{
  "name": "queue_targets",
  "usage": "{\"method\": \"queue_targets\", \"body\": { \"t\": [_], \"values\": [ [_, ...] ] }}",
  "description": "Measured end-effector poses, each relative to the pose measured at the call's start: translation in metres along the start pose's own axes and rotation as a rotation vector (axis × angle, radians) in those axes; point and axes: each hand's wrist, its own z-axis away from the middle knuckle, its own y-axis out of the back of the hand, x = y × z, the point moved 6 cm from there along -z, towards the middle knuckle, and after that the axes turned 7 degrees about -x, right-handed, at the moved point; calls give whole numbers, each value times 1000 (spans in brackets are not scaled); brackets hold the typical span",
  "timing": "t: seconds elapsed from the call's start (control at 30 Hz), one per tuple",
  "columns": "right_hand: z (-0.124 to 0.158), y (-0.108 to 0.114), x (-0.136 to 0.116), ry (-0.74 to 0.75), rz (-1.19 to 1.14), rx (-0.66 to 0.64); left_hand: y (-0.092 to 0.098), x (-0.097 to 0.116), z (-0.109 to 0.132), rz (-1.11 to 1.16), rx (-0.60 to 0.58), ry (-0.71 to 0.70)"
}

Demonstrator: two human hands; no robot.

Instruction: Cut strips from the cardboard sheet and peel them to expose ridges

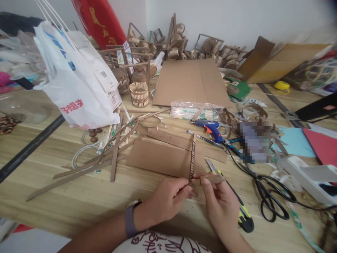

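Note:
A narrow slatted strip [193, 154], dark-edged with small light sticks across it, stands upright over the cardboard piece [158, 158]. My left hand [171, 196], with a watch on its wrist, pinches the strip's lower end. My right hand [221, 200] is closed on a thin brown cardboard strip [214, 178], whose tip reaches to the lower end of the slatted strip. A utility knife [244, 214] lies partly behind my right hand. Beyond the cardboard are a pen [204, 137] and a blue glue gun [207, 128].
Black scissors [273, 196] and a white power strip [310, 175] lie at the right. Loose brown strips [113, 165] and tape rings [85, 156] are at the left, near a white plastic bag [76, 80]. Small slatted buckets [139, 94] and a cardboard sheet [189, 82] are at the back.

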Motion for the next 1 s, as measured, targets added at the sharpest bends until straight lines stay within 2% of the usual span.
{"method": "queue_targets", "body": {
  "t": [0.07,0.27,0.57,0.8,1.0],
  "values": [
    [1,-2,1,3,-42,-8,1,-1,-1,8,4,23],
    [0,-7,-16,228,78,-75,6,-2,-3,32,64,28],
    [-5,-7,-23,337,253,-87,6,-7,-4,12,104,41],
    [-2,-5,-17,241,232,-79,4,-5,0,-15,74,16],
    [1,-4,3,-24,-41,-42,3,0,1,-8,44,8]
  ]
}}
